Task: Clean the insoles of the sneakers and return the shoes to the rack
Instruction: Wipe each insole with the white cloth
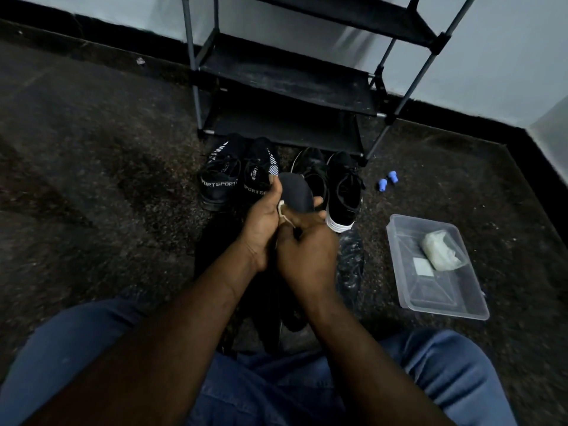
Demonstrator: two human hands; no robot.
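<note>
A dark insole (296, 192) is held up in front of me, gripped at its left edge by my left hand (261, 222). My right hand (307, 256) is closed on a small whitish wipe (284, 213) pressed against the insole's lower part. Behind them on the floor stand two pairs of black sneakers: a pair with "SPORT" lettering (222, 176) on the left and a pair with white soles (345, 192) on the right. The black shoe rack (285, 75) stands against the wall beyond, with its visible shelves bare.
A clear plastic tray (436, 299) holding a white packet and a small white square lies on the dark carpet to my right. Two small blue objects (387, 179) lie near the rack's right leg. Dark items and crinkled plastic (350, 262) lie under my hands.
</note>
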